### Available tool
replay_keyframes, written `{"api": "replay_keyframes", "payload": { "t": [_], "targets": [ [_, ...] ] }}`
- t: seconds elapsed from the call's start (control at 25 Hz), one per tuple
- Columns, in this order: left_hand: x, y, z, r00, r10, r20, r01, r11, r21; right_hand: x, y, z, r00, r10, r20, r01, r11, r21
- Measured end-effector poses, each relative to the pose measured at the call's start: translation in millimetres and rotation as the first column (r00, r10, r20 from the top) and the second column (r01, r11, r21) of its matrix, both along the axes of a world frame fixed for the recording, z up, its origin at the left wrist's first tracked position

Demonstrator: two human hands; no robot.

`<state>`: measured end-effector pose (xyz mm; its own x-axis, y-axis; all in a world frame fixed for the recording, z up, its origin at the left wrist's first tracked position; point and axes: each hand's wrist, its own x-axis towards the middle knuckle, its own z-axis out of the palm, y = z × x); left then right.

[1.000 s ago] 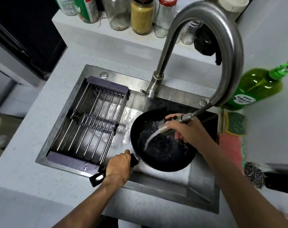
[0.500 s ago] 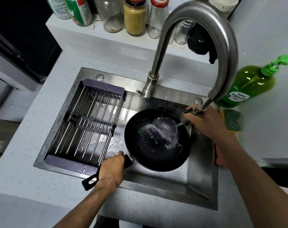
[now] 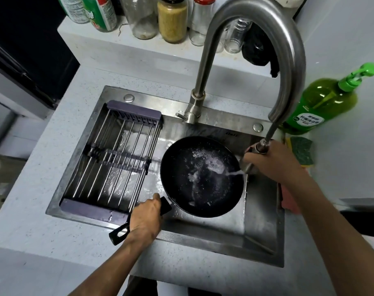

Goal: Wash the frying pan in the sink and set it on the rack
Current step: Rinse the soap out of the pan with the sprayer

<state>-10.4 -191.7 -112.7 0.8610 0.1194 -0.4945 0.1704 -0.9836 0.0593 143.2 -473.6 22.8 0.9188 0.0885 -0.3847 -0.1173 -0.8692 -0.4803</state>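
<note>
**Still rinsing: pan in the basin, rack waiting empty**

Clearly the rinsing step is in hand. Spanning the pale speckled table (image 3: 43, 210), the rectangular stainless-steel sink (image 3: 263, 238) is holding everything for the task: the steel-rod drying rack with purple end bars (image 3: 113, 159) is sitting across its left half with nothing on it, and the round black frying pan (image 3: 201, 176) is lying in the right half, just beside the rack, water and a little foam pooling inside.

The left hand (image 3: 146, 216) is curling tightly round the pan's black handle (image 3: 118, 233). The right hand (image 3: 271, 161) is wrapping its fingers round the pull-out steel spray head (image 3: 248, 165), aiming a thin jet over the pan's right rim.

Judging from the foam, more rinsing is needed. Next, the spray head needs letting go, then the pan tipping to drain and lifting left onto the rods.
</note>
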Motion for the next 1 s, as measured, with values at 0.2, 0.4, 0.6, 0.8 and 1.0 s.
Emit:
{"api": "replay_keyframes", "payload": {
  "t": [0.2,0.4,0.6,0.8,1.0],
  "targets": [
    [5.2,-3.8,-29.0,0.997,0.008,-0.082,-0.007,1.0,0.02,-21.9,15.5,-24.2,0.999,-0.033,-0.008,0.034,0.955,0.296],
    [15.5,13.2,-41.0,0.994,-0.062,-0.088,0.065,0.997,0.029,-79.0,9.7,-104.3,0.904,-0.407,-0.129,0.403,0.715,0.571],
    [20.1,15.6,-53.9,0.988,-0.063,-0.141,0.053,0.996,-0.069,-91.4,83.5,-262.5,0.927,0.191,-0.322,-0.181,0.982,0.062],
    [18.9,15.3,-67.9,0.987,-0.058,-0.147,0.054,0.998,-0.033,-54.8,100.2,-341.4,0.993,-0.038,-0.114,0.005,0.961,-0.277],
    [15.3,10.5,-67.0,0.977,-0.079,-0.196,0.086,0.996,0.028,-50.1,132.0,-351.8,0.975,0.221,0.013,-0.217,0.966,-0.139]
  ]
}}
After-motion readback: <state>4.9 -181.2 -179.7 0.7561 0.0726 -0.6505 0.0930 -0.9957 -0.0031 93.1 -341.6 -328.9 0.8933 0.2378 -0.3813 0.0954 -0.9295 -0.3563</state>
